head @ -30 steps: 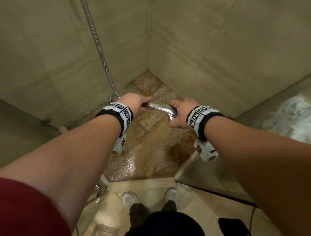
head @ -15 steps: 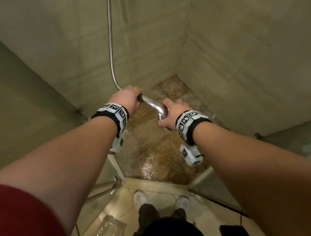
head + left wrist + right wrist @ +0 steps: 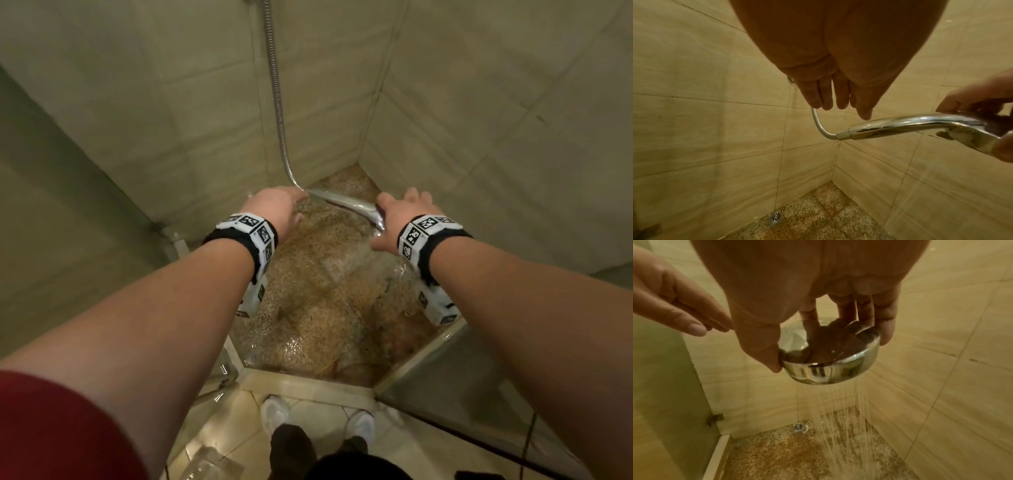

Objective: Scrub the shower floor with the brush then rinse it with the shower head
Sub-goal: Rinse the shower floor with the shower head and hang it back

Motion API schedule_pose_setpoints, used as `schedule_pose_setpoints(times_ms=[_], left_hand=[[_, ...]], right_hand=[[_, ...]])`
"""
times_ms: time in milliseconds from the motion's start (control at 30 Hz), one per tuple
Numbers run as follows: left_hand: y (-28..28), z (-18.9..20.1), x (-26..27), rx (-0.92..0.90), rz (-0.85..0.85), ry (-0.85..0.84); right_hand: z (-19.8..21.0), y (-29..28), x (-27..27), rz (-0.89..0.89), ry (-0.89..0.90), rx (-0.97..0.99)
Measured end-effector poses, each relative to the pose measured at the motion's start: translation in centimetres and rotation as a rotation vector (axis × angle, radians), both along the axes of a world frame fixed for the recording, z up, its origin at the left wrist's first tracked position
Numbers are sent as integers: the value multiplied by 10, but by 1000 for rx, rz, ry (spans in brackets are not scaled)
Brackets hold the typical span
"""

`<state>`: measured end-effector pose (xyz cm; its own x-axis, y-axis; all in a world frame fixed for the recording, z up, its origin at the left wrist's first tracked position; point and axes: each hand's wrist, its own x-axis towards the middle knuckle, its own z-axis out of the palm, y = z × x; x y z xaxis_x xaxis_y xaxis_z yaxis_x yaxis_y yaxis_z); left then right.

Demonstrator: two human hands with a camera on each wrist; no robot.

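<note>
The rinse step is in hand: the right hand (image 3: 818, 293) clamps its fingers (image 3: 887, 324) on the spraying chrome shower head (image 3: 830, 360) above the wet shower floor (image 3: 308, 308), the left hand (image 3: 838, 78) seems apart with straight fingers, so next sweep the spray toward the drain (image 3: 800, 427).

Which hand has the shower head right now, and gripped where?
The right hand grips the shower head by the round spray head's rim, thumb opposite fingers. The left hand is open beside the handle, holding nothing.
</note>
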<state>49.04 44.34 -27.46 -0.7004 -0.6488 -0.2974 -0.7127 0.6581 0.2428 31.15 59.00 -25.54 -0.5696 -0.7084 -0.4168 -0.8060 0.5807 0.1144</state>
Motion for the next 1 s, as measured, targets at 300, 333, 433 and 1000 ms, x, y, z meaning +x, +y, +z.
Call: schedule_pose_setpoints(times_ms=[300, 333, 433, 1000], left_hand=[[0, -6, 1, 33, 19, -36], [0, -7, 2, 31, 22, -30], [1, -14, 8, 0, 6, 0], [-6, -28, 66, 59, 328, 23]], right_hand=[[-3, 7, -6, -93, -21, -65], [-1, 9, -12, -119, 10, -64], [1, 9, -22, -185, 29, -48], [-25, -40, 47, -201, -302, -177]])
